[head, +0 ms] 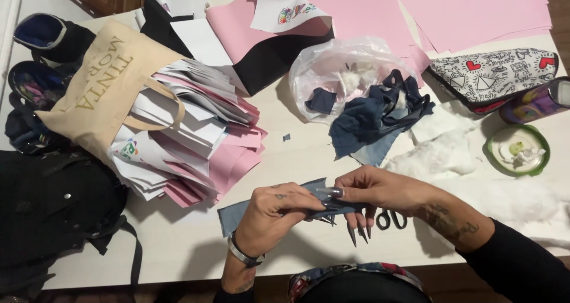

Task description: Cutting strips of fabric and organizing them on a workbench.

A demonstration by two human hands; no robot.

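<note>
Blue cloth piece [267,205] is pinched tight in both the left hand [278,211] and right hand [371,190], just above the desk [178,243]. Long nails might snag it; scissors [390,220] lie close underneath.

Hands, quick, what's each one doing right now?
Left hand: closed, pinching the blue fabric piece.
Right hand: fingers closed on the same fabric piece.

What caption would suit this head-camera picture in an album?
Both hands, left hand and right hand, pinch a blue fabric strip over a white table, scissors lying beside them.
</note>
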